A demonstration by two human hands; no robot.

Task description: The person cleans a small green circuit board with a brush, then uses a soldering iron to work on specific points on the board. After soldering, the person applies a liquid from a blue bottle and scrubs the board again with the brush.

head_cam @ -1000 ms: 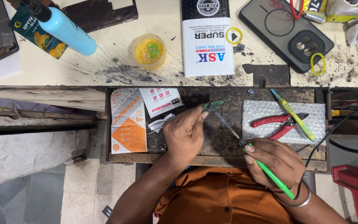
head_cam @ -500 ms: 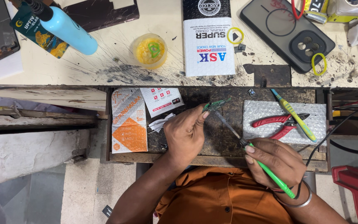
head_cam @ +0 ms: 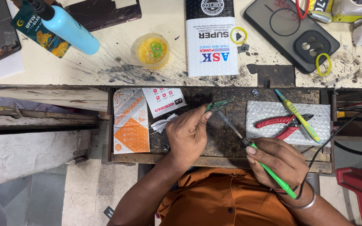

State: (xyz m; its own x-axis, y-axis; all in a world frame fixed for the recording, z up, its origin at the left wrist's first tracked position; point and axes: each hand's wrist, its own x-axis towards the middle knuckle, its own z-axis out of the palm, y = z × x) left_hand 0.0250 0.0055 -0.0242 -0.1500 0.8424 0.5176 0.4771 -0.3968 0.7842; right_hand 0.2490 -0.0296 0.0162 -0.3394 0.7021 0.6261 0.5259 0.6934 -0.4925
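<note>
Left hand (head_cam: 187, 136) pinching small green circuit board (head_cam: 218, 104); right hand (head_cam: 279, 161) gripping green-handled soldering iron (head_cam: 269, 171), tip angled up-left, touching board.

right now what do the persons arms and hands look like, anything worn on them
Both forearms are bare, with no sleeve showing on them and no gloves on either hand. The left hand wears nothing visible. The right hand has a thin silver metal bangle at the wrist. An orange buttoned shirt covers the torso.

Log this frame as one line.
left hand: pinches small green circuit board | right hand: holds green-handled soldering iron, tip at board | red pliers: idle on bubble wrap
</note>
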